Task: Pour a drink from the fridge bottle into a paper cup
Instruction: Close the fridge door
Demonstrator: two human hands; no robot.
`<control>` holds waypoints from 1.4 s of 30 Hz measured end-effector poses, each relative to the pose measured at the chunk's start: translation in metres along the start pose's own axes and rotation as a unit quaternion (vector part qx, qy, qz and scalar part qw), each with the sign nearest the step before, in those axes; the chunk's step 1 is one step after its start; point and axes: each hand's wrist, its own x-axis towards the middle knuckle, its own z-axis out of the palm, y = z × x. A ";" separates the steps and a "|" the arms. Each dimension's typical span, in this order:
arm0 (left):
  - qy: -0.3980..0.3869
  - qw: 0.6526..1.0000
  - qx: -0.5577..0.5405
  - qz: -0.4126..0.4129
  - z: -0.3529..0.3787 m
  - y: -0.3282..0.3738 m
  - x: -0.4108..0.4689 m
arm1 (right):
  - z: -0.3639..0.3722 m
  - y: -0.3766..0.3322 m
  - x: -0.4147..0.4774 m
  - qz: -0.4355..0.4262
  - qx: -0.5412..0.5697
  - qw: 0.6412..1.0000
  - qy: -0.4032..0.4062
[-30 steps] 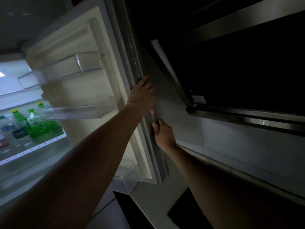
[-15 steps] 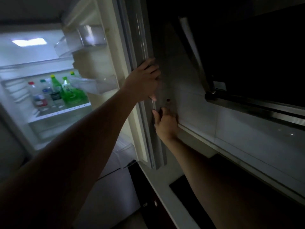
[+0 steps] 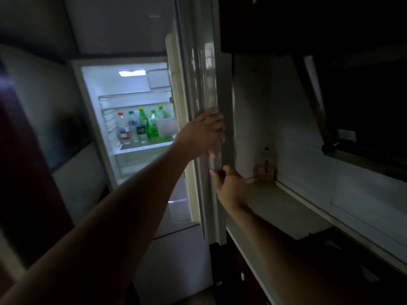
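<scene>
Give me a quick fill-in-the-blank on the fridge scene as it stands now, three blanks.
1. The fridge door stands ____.
2. On the door's edge, the left hand grips ____ the right hand.
3. The leftmost bottle on the lit shelf has a ____ cap.
Missing words: open; above; red.
</scene>
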 end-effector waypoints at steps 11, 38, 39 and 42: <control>0.036 0.989 -0.120 -0.073 0.007 -0.043 -0.108 | 0.038 -0.072 0.006 -0.101 -0.027 0.981 -0.164; 0.005 0.853 -0.093 -0.513 0.098 -0.109 -0.191 | 0.217 -0.138 0.070 -0.250 0.101 0.929 -0.255; 0.002 0.849 -0.093 -0.520 0.104 -0.113 -0.192 | 0.222 -0.138 0.076 -0.257 0.087 0.928 -0.253; -0.009 0.835 -0.103 -0.541 0.119 -0.126 -0.198 | 0.240 -0.143 0.092 -0.284 0.034 0.928 -0.238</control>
